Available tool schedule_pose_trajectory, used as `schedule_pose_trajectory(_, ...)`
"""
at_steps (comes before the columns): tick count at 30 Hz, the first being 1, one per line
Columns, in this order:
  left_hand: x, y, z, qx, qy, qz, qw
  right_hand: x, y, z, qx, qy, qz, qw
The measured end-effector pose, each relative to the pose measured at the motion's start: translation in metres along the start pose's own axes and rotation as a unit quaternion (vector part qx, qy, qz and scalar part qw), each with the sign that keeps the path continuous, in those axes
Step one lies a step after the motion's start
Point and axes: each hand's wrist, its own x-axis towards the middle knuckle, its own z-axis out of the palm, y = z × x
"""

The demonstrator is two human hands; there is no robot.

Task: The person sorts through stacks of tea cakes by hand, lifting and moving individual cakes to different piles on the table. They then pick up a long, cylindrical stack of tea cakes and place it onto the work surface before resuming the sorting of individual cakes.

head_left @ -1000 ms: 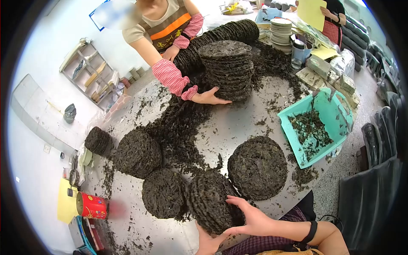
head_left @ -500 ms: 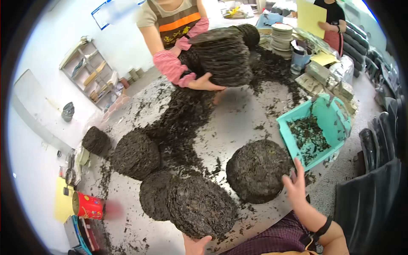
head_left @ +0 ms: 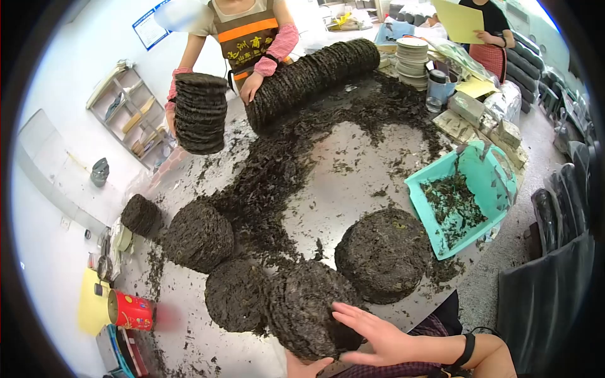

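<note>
A tilted stack of dark, round pressed-leaf discs (head_left: 302,309) leans at the near edge of the metal table (head_left: 353,170). My right hand (head_left: 372,331) lies flat against its right side with the fingers spread. My left hand (head_left: 305,365) props the stack from below at the frame's bottom edge and is mostly hidden. Similar stacks stand close by: one to the right (head_left: 383,252), one to the left (head_left: 236,293), and two more further left (head_left: 198,233) (head_left: 142,214).
A co-worker across the table holds a stack of discs (head_left: 200,113) in one hand and rests the other on a long lying row of discs (head_left: 315,72). Loose dark flakes (head_left: 265,183) cover the middle. A teal bin (head_left: 498,183) sits right, a red can (head_left: 132,310) left.
My right hand came back from beside the right-hand stack onto the near stack. The co-worker lifted their stack off the table and swung it to the left.
</note>
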Motion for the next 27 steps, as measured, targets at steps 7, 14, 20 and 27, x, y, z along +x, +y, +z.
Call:
schedule_pose_trajectory(7,0.002,0.004,-0.005,0.023,-0.004,-0.002,1.0,0.001,-0.003,-0.009,-0.073,0.0,-0.013,0.997)
schedule_pose_trajectory(14,0.004,-0.007,-0.021,0.068,0.034,0.048,0.996,-0.022,0.047,-0.061,0.125,0.465,0.089,0.872)
schedule_pose_trajectory(20,0.007,-0.015,-0.007,0.079,0.011,0.029,0.996,-0.024,0.019,-0.041,0.004,0.182,0.053,0.982)
schedule_pose_trajectory(27,0.005,-0.013,-0.006,-0.009,-0.037,0.046,0.998,0.0,0.003,-0.006,-0.053,-0.006,0.021,0.998)
